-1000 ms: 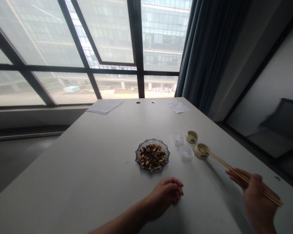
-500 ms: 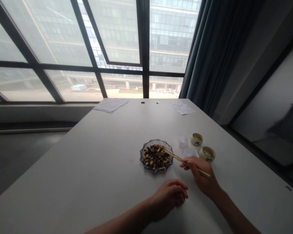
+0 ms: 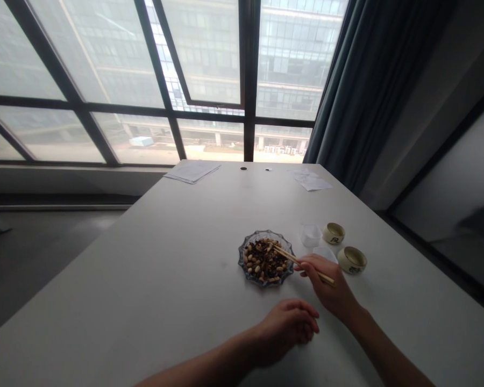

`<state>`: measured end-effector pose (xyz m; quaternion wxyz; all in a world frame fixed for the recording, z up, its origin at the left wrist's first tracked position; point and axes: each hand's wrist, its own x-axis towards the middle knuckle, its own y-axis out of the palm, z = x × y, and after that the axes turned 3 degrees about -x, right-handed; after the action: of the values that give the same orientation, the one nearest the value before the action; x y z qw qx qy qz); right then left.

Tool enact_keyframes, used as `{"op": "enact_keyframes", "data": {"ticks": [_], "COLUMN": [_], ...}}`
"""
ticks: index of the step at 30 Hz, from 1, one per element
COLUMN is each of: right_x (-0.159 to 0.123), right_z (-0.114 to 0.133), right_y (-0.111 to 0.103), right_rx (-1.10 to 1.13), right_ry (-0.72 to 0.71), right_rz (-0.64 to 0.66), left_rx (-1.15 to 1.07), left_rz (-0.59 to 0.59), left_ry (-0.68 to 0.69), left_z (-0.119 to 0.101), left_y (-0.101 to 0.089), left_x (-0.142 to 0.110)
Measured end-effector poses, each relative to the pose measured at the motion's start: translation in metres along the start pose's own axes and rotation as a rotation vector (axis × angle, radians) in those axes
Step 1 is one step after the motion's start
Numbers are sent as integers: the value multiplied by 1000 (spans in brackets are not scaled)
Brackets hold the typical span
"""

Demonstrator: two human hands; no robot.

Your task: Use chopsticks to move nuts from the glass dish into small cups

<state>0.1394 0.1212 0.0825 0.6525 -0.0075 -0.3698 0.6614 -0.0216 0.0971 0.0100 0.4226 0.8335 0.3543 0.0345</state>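
A pair of wooden chopsticks (image 3: 287,257) is held in my right hand (image 3: 325,282), their tips among the peanuts and dark reddish pieces (image 3: 265,259). This mix fills a scalloped glass dish (image 3: 242,267). My right hand is just right of the dish, fingers wrapped round the chopsticks. Whether the tips pinch a piece is too small to tell. Below the dish, my left hand (image 3: 288,328) rests on the table on its side. Its fingers are curled in loosely, and nothing shows in them.
Behind my right hand are a clear square plastic container (image 3: 310,235) and a second clear container (image 3: 325,253), partly hidden. Beside them stand two cream cups with dark markings, one farther (image 3: 334,234) and one nearer (image 3: 351,260). Papers (image 3: 192,171) and more sheets (image 3: 311,180) lie at the table's far end.
The whole view has shifted slightly, moving the table things rightward in the picture. Relative to the dish, my right hand and the chopstick tips have moved a little left. My left hand stays resting.
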Motion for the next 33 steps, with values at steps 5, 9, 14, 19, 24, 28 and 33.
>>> {"op": "enact_keyframes", "data": {"ticks": [5,9,14,19,24,28,33], "right_x": [-2,-8,-38,-80,-116,-131,-134], "right_z": [0,6,17,13,-6,-22,-39], "right_y": [4,-1,-32,-75,-99,-102,-98], "right_rx": [57,99,19,-54,0,82,145], "right_ry": [32,59,189,358,494,535,546], "right_rz": [-77,-185,-460,-791,-1000,-1042,-1031], "left_rx": [1,-3,-1,1,7,12,11], "left_rz": [-2,-6,-8,-8,-16,-23,-27], "left_ry": [-11,-16,-20,-23,-18,-22,-28], "left_z": [-1,-1,-1,-3,-3,-4,-5], "left_y": [0,0,0,0,0,1,0], "left_x": [0,0,0,-1,-1,-2,-3]}}
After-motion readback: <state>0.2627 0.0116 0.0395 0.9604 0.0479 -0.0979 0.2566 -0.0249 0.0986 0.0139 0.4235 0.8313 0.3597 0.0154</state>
